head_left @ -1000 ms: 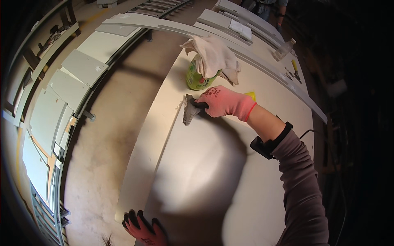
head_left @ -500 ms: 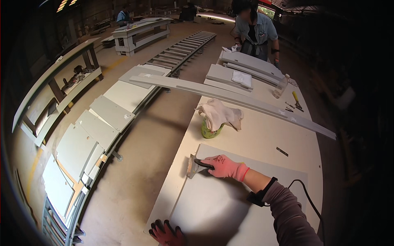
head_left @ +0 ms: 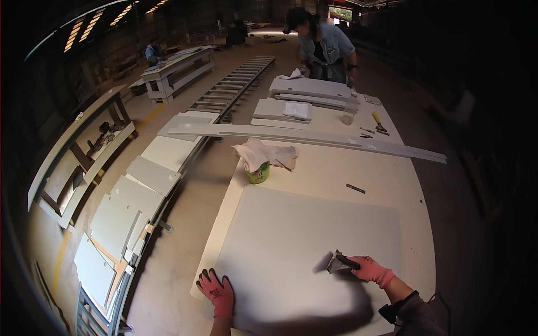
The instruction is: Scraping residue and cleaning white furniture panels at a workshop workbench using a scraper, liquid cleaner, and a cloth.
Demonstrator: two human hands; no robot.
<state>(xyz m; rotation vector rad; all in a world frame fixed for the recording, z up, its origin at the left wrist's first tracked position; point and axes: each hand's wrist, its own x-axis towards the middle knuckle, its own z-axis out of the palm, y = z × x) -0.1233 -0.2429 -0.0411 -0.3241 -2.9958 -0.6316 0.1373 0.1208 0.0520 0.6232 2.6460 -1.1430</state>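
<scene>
A large light-grey panel (head_left: pixel 291 229) lies flat on the cream worktable (head_left: pixel 314 168) before me. My right hand (head_left: pixel 374 272), in a pink glove, is closed around the dark handle of a scraper (head_left: pixel 339 262). Its wide blade is over the right half of the panel; whether the edge touches the surface I cannot tell. My left hand (head_left: pixel 217 293), gloved in pink with dark fingertips, rests with fingers spread at the panel's near left edge. A green tub (head_left: pixel 258 175) with a pale cloth (head_left: pixel 263 154) draped over it stands beyond the panel's far left corner.
A long grey strip (head_left: pixel 314 140) spans from the table to the roller conveyor (head_left: pixel 232 89). Several grey boards (head_left: pixel 126 207) lie along the left. A small dark metal strip (head_left: pixel 355 189), a clear bottle (head_left: pixel 348 115) and a yellow-handled tool (head_left: pixel 378 120) sit on the table. A co-worker (head_left: pixel 325 47) stands at its far end.
My right hand has carried the scraper from the panel's far left edge to its right half. The left hand has come further into view. The whole view has shifted.
</scene>
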